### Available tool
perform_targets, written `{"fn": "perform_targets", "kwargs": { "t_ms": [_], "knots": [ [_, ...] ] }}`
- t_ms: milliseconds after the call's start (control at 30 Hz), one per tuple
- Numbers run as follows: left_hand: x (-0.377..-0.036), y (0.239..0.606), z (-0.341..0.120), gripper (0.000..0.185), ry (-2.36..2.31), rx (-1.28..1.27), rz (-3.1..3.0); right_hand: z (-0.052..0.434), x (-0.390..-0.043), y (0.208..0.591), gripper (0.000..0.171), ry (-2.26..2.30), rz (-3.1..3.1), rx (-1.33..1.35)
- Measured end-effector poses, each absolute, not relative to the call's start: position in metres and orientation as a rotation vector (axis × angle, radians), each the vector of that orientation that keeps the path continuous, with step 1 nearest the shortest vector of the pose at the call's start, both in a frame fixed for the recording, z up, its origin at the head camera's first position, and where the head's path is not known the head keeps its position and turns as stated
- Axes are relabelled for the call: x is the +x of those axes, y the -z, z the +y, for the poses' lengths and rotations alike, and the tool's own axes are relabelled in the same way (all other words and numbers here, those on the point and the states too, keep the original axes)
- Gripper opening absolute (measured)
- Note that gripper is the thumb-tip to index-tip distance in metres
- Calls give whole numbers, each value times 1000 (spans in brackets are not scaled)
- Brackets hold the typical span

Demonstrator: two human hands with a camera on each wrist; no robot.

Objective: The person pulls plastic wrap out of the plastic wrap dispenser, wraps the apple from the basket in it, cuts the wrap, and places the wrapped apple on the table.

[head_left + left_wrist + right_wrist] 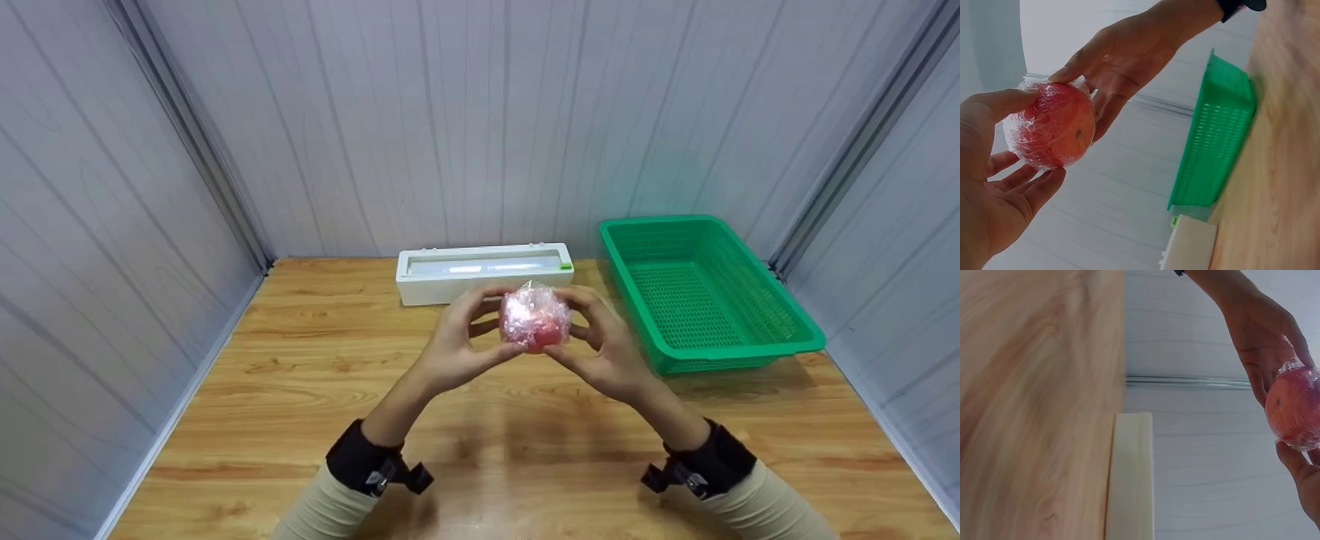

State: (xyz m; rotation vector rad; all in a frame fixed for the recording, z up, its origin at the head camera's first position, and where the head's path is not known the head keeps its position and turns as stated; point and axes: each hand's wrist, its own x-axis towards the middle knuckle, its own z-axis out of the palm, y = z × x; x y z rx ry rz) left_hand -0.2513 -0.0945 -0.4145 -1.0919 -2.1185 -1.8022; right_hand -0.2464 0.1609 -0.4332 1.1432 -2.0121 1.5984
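A red apple wrapped in clear cling film (pixel 534 319) is held up above the wooden table (pixel 300 375), between both hands. My left hand (pixel 459 330) grips its left side, thumb and fingers curled round it. My right hand (pixel 600 337) grips the right side the same way. The left wrist view shows the wrapped apple (pixel 1053 126) between my left hand (pixel 999 185) and the right hand (pixel 1117 62). At the right edge of the right wrist view, the apple (pixel 1294 408) sits between fingers.
A white cling-film dispenser box (pixel 484 271) lies at the back of the table. A green plastic basket (pixel 701 292) stands empty at the back right. Grey panel walls close in the table on three sides.
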Motion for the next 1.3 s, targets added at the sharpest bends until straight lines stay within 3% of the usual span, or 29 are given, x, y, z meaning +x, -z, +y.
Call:
{"fn": "perform_targets", "kwargs": {
  "t_ms": [867, 1300],
  "knots": [
    [-241, 472, -107, 70, 1707, -1041, -2521, 161, -240, 498, 63, -1481, -2346, 1165],
    [-244, 482, -107, 63, 1554, -1005, -2704, 162, -240, 501, 63, -1525, -2521, 1156]
  ]
}}
